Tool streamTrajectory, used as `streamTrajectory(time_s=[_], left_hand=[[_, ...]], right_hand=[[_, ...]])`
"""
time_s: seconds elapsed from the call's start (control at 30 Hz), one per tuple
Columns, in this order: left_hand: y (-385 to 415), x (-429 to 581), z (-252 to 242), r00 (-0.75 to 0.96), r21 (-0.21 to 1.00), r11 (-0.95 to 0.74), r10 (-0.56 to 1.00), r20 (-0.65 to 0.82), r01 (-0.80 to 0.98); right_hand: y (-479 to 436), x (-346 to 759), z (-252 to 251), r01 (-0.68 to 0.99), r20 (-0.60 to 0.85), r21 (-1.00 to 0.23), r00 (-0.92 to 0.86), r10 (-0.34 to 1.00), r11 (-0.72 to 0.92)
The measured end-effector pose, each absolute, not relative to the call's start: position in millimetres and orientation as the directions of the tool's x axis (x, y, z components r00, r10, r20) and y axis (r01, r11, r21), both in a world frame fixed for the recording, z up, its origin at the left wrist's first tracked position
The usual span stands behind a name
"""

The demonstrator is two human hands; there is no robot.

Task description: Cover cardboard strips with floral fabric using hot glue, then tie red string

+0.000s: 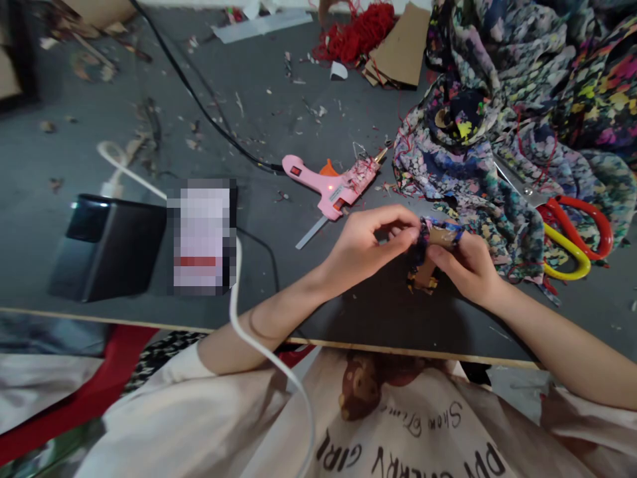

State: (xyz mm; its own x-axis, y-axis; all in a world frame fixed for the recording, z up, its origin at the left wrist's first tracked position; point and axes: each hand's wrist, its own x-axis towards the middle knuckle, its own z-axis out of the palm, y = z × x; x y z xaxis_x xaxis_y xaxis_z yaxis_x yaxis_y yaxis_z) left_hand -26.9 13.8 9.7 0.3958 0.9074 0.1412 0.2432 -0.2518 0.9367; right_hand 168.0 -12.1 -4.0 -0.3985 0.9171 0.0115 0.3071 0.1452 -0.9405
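Between my hands is a small brown cardboard piece (426, 271) with dark patterned fabric wrapped along its edges. My left hand (375, 240) pinches the fabric at the upper left of the piece, thumb and forefinger together. My right hand (470, 265) grips the cardboard from the right, its thumb lying on the face and the other fingers behind. Just above my left hand rests a pink hot glue gun (331, 182), its small light lit and a glue stick (312, 232) sticking out of the back. Floral fabric (448, 159) lies heaped beyond my right hand.
Scissors (577, 232) with red and yellow handles lie on the fabric at right. Red yarn (355, 33) and cardboard pieces (401, 50) sit at the back. A power bank-like black block (117, 249), a phone (202, 239) and a white cable (249, 338) are at left.
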Motion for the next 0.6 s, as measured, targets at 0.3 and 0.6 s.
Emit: streamTrajectory(time_s=[0.3,0.6], left_hand=[[10.5,-24.5,-7.4,0.303,0.841,-0.473,0.868,0.394,0.263],[6.5,-26.4,-2.4,0.288,0.783,-0.501,0.862,0.416,0.369]], right_hand=[[-20.6,153.4,1.2,0.485,0.098,-0.829,-0.367,0.925,0.280],[-26.2,149.3,-4.2,0.620,0.233,-0.635,-0.414,0.880,0.460]])
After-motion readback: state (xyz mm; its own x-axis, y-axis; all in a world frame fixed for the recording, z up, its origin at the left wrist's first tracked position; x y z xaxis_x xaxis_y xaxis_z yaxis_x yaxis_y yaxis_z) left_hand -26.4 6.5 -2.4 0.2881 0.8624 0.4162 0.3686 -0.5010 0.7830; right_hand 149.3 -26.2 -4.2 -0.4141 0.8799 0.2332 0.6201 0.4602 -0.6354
